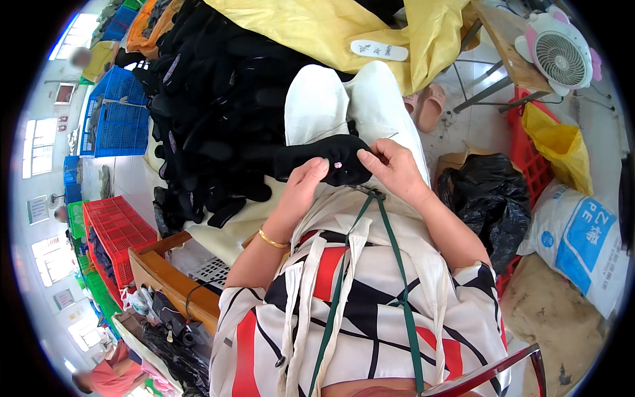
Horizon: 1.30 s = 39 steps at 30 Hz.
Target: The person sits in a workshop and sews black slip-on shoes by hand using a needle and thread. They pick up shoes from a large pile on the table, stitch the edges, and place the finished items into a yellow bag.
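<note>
A black sock point(340, 147) is stretched between my two hands above my lap, with a small pink patch on its upper side. My left hand point(305, 184) grips its near edge, thumb on top. At the sock's right end, my right hand point(397, 171) pinches the fabric between thumb and fingers. The fingers under the cloth are hidden. Just below the sock, a small dark metal piece point(376, 194) hangs on a green cord point(360, 215) around my neck. A large heap of black socks point(225, 86) lies ahead and to the left, beside my white-covered knees point(317, 106).
Yellow sheeting point(297, 26) lies behind the heap, with a white flat foot-shaped piece point(379, 50) on it. Blue crates point(122, 112), a red crate point(119, 231) and a wooden frame point(178, 278) stand left. On the right are a fan point(561, 56), a black bag point(489, 198) and a white sack point(579, 238).
</note>
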Each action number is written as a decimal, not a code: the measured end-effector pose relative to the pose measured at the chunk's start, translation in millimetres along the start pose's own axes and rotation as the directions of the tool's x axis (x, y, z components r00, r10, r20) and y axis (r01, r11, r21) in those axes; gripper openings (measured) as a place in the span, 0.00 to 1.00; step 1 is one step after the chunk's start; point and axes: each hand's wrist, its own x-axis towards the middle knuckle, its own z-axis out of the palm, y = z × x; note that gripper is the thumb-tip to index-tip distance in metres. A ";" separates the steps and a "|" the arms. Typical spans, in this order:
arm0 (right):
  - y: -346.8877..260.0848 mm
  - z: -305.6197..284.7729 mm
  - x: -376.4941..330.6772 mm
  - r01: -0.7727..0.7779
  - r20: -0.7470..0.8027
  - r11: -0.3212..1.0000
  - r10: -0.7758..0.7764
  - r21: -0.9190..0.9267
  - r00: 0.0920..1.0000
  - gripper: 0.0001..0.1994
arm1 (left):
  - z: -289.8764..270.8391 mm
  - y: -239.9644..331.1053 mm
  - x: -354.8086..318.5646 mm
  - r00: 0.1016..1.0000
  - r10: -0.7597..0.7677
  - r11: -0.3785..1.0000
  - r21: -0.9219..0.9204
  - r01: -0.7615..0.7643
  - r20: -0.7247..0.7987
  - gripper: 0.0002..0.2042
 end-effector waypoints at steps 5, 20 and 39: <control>-12.1 3.2 -0.4 0.042 -0.005 0.998 -0.042 -0.037 0.999 0.19 | 0.5 -13.0 6.7 0.991 -0.099 0.982 0.153 0.112 -0.091 0.11; 10.2 10.4 22.1 -0.125 0.130 0.981 0.106 0.151 0.986 0.23 | -38.2 -37.1 14.6 0.955 -0.075 0.734 -0.632 0.246 0.285 0.19; 46.1 19.3 81.6 -0.231 0.198 0.952 0.192 0.199 0.961 0.33 | 3.2 -8.5 33.0 0.953 -0.106 0.358 -0.883 0.304 0.285 0.43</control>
